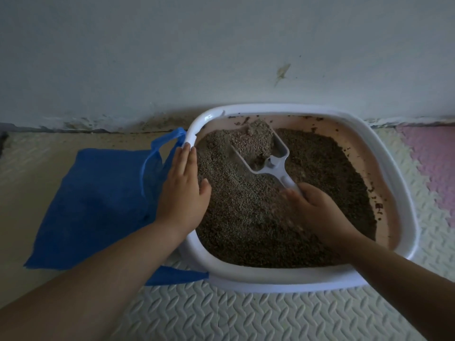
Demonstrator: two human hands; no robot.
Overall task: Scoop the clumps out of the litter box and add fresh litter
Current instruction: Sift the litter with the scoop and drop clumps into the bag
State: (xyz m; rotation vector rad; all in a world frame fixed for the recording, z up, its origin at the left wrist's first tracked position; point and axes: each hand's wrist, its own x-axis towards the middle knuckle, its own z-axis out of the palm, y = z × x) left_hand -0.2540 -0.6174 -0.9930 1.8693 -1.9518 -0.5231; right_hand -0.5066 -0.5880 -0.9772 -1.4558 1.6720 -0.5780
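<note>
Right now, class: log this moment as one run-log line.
left hand: flat on litter box rim | right hand: grip on scoop handle | scoop: holds clump | blue bag: left of box

Single head view, looking steeply down and forward, close over litter box (369,134) against wall (172,57).

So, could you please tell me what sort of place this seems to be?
Probably a floor corner in a home where a cat is kept: a litter box against a painted wall, interlocking foam floor mats, and a blue plastic bag beside it.
</note>
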